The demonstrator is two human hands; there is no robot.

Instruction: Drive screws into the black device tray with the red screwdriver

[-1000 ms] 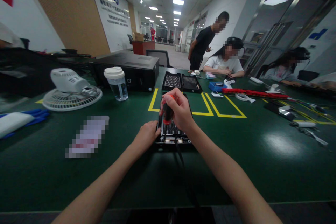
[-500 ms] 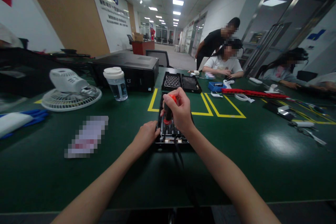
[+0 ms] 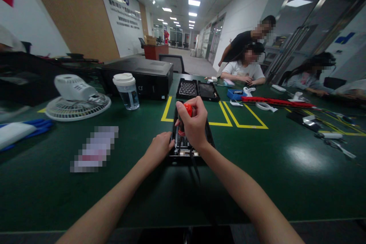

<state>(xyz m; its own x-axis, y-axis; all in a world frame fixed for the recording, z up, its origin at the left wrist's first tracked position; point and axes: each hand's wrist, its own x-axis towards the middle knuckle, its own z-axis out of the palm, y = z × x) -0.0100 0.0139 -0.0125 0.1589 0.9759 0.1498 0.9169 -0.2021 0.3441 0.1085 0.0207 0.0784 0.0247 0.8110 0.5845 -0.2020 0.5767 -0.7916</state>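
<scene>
A flat black device (image 3: 210, 137) with rows of small parts lies on the green table (image 3: 286, 183), a black cable trailing from its near edge. My right hand (image 3: 193, 126) is closed around a screwdriver (image 3: 187, 109) with a red and black handle, held upright over the device. My left hand (image 3: 159, 146) rests against the device's near left corner, fingers curled on its edge.
A white desk fan (image 3: 76, 99), a lidded cup (image 3: 126, 90) and a black computer case (image 3: 143, 74) stand at the back left. A black parts tray (image 3: 197, 89) lies beyond the yellow tape. Several people sit or stand at the far right, with tools strewn there.
My right hand has turned on the screwdriver, so the red handle top now shows more. The standing person at the back has moved right. My left hand has stayed put.
</scene>
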